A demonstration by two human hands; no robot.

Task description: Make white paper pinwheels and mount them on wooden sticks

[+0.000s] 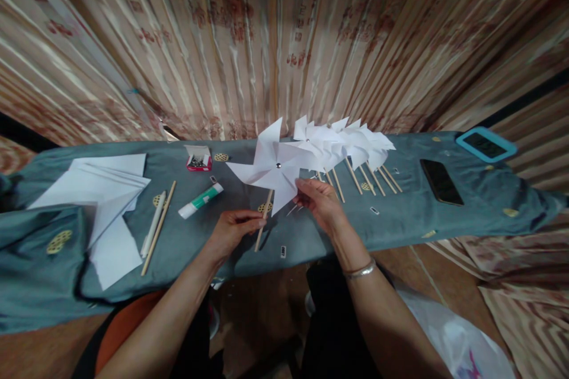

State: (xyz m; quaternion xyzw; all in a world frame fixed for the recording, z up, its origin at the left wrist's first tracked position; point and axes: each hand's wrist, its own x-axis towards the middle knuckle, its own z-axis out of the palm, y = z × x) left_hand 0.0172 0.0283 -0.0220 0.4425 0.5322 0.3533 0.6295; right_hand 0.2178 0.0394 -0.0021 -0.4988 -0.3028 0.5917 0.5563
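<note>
A white paper pinwheel with a shiny pin at its centre is held up over the table, its wooden stick pointing down. My left hand pinches that stick below the blades. At the lower right blade, my right hand has its fingers closed on the paper edge. Just behind and to the right lies a row of several more white pinwheels, overlapping, with their sticks toward me. A glue stick with a green label lies left of my left hand.
White paper sheets lie at the left, beside a pen and a loose wooden stick. A small red box of pins stands open behind the glue. A phone and blue-framed digital clock are at the right. Curtains hang behind.
</note>
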